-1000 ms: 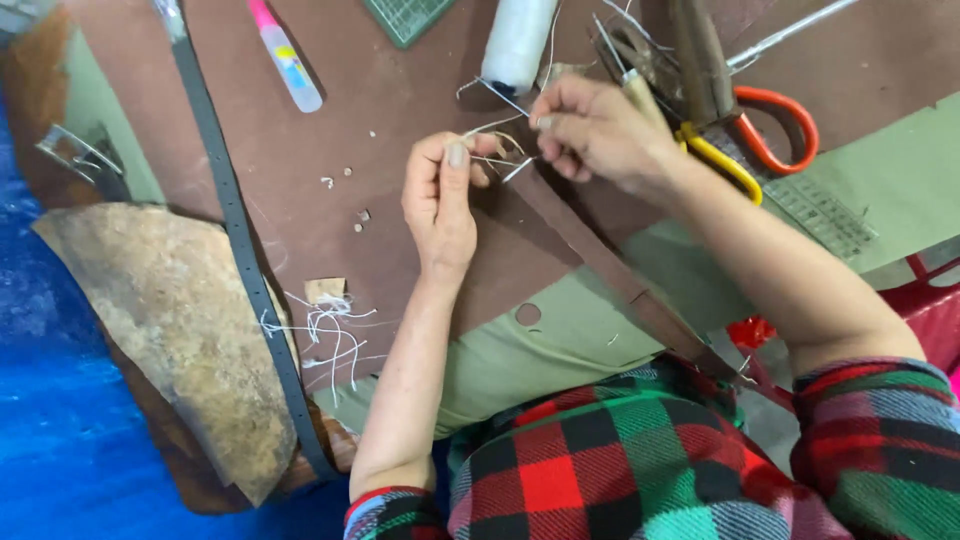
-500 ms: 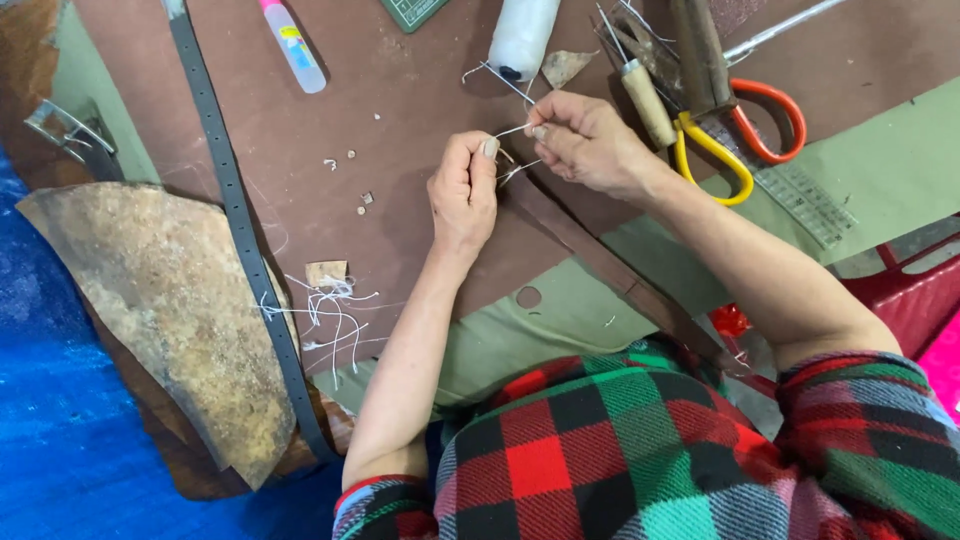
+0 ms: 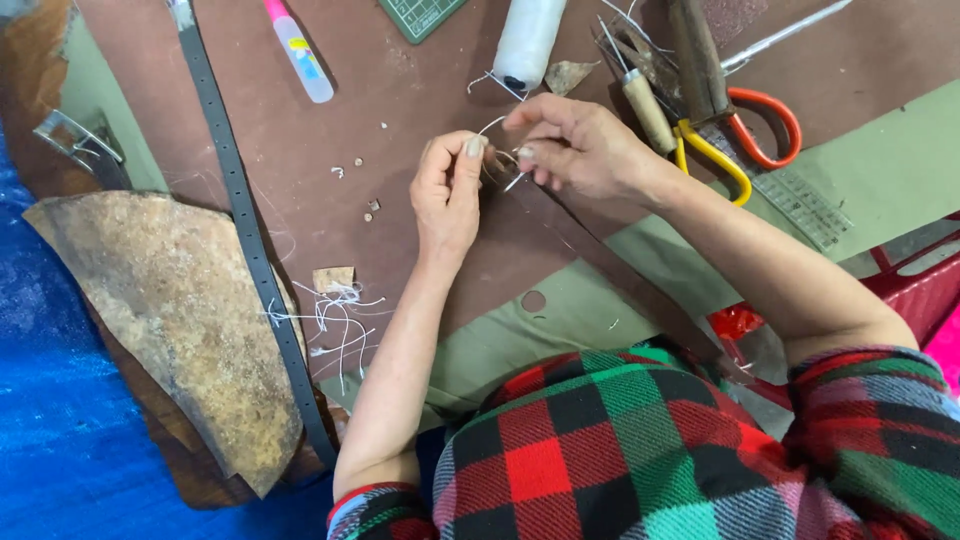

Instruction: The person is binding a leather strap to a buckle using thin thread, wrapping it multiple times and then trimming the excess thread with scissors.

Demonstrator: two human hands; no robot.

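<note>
My left hand [image 3: 448,190] pinches the end of a brown leather strap [image 3: 600,262] that runs diagonally back toward my body. My right hand [image 3: 580,148] grips the same strap end from the other side, fingers closed around white thread [image 3: 492,124] and a small metal piece that I cannot make out clearly. Both hands meet over the brown leather work surface [image 3: 420,90]. A white spool of thread [image 3: 528,42] stands just beyond my hands.
A long dark belt [image 3: 250,240] with punched holes lies to the left, beside a rough leather hide [image 3: 170,310]. Orange and yellow-handled scissors [image 3: 745,140], a wooden-handled awl [image 3: 648,108], a pink marker [image 3: 298,52], a metal ruler [image 3: 800,205], thread scraps [image 3: 335,320] and a green cutting mat [image 3: 425,14] lie around.
Both hands stayed together at the strap end, my right-hand fingers shifting slightly as they work the thread. The camera view drifted a little.
</note>
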